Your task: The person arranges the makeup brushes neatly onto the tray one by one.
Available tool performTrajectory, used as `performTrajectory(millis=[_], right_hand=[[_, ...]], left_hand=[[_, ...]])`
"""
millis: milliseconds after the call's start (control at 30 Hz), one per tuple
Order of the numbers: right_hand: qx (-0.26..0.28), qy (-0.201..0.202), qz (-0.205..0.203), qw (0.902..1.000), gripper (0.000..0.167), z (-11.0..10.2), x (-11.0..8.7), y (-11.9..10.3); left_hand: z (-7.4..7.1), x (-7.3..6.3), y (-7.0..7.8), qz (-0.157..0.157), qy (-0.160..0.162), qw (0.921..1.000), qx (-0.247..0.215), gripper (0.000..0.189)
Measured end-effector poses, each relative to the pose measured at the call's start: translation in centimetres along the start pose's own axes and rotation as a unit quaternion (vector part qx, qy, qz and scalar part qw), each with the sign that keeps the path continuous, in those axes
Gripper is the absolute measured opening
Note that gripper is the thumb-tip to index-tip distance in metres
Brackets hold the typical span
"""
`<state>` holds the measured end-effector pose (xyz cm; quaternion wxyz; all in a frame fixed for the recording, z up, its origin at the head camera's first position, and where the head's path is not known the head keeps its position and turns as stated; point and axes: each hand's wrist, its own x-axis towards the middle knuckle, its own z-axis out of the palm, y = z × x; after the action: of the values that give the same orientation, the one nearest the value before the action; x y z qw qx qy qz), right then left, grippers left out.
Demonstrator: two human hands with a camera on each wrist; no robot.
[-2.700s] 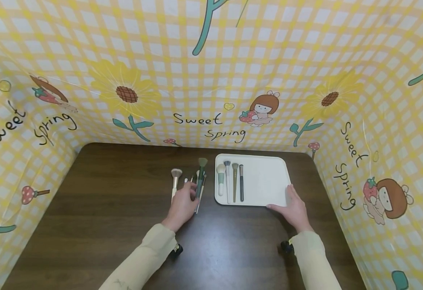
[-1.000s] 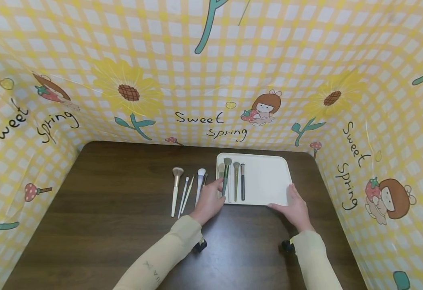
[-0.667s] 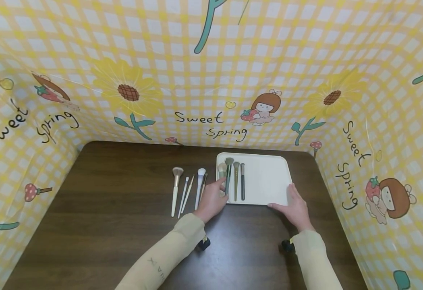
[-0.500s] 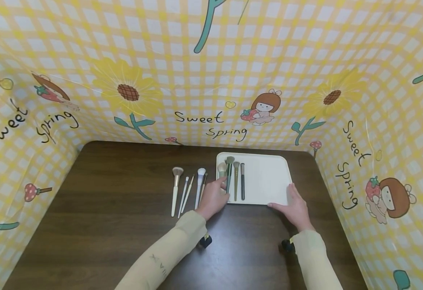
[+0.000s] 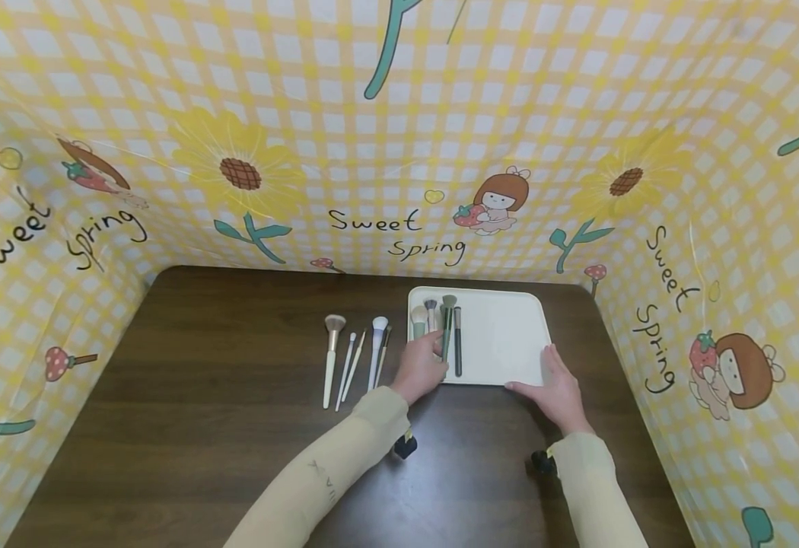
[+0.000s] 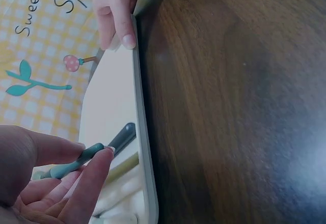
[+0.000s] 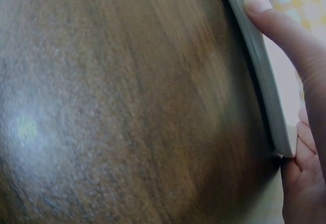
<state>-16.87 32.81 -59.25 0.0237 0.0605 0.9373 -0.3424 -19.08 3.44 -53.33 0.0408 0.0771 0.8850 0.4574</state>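
My left hand (image 5: 421, 367) pinches a green-handled makeup brush (image 5: 448, 320) over the left part of a white tray (image 5: 509, 335). In the left wrist view, the green handle (image 6: 76, 163) sits between thumb and fingertips. Under and beside it, several brushes lie in the tray: a pale green one (image 5: 418, 318), a white-handled one (image 5: 431, 307), an olive one mostly hidden by the held brush, and a dark one (image 5: 457, 342). My right hand (image 5: 558, 390) holds the tray's front right corner; in the right wrist view its thumb (image 7: 260, 11) lies on the rim (image 7: 254, 51), fingers along the side.
Left of the tray, several brushes lie on the dark wooden table (image 5: 201, 426): a large one (image 5: 331, 358), thin pale ones (image 5: 354, 365), a lilac-white one (image 5: 375, 350) and a slim dark-tipped one (image 5: 383, 354). A yellow checked cloth (image 5: 345, 167) walls the table's back and sides.
My left hand picked up the green brush from the table group, carried it right over the tray and shifted further right, now over the olive brush. The right hand has stayed on the tray corner.
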Motion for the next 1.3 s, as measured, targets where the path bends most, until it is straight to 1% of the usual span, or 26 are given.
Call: performTrajectory(millis=[167,333,433,533,567,600,633,667,767,867,1000,1100,1200,1300], right_hand=[[0.002,0.001,0.001,1.0,0.125,0.0,0.0,0.1],[-0.002,0.0,0.002,1.0,0.126,-0.1,0.0,0.3],[0.0,-0.002,0.004,1.0,0.127,-0.1,0.0,0.4],[0.001,-0.002,0.008,1.0,0.126,-0.1,-0.1,0.4],[0.002,-0.002,0.009,1.0,0.126,-0.1,-0.1,0.4],[0.003,-0.002,0.01,0.9999,0.126,0.0,-0.1,0.4],[0.001,-0.001,0.01,0.9999,0.126,0.0,-0.2,0.4],[0.003,0.0,0.009,1.0,0.126,0.0,-0.2,0.4],[0.006,0.002,0.006,1.0,0.126,0.1,-0.2,0.3],[0.008,0.003,0.004,1.0,0.127,0.1,-0.1,0.2],[0.007,0.004,0.004,1.0,0.126,0.1,0.0,0.1],[0.006,0.005,0.003,1.0,0.126,0.1,0.0,0.0],[0.005,0.002,0.005,1.0,0.127,0.1,0.0,0.0],[0.008,0.001,0.006,1.0,0.126,0.0,0.0,0.0]], left_hand=[[0.9,0.7,0.9,-0.004,-0.019,0.9998,0.009,0.061],[2.0,1.6,1.5,-0.006,-0.048,0.9988,0.01,0.062],[2.7,2.1,1.9,-0.009,-0.055,0.9984,0.013,0.059],[3.2,2.7,2.2,-0.023,-0.065,0.9975,0.014,0.044],[3.3,2.9,2.3,-0.031,-0.068,0.9971,0.014,0.043],[3.5,3.1,2.4,-0.037,-0.07,0.9966,0.02,0.041],[3.7,3.3,2.5,-0.044,-0.072,0.9961,0.027,0.036],[3.8,3.5,2.6,-0.051,-0.071,0.9957,0.033,0.036],[4.3,4.2,2.7,-0.071,-0.055,0.9952,0.04,0.048],[4.8,4.9,2.8,-0.084,-0.04,0.9946,0.046,0.049],[5.1,5.5,3.3,-0.091,-0.032,0.9939,0.054,0.042],[5.2,5.6,3.8,-0.105,-0.028,0.9922,0.06,0.036],[5.3,5.6,4.1,-0.121,-0.026,0.9901,0.067,0.036],[5.3,5.4,4.2,-0.128,-0.026,0.9895,0.061,0.041]])
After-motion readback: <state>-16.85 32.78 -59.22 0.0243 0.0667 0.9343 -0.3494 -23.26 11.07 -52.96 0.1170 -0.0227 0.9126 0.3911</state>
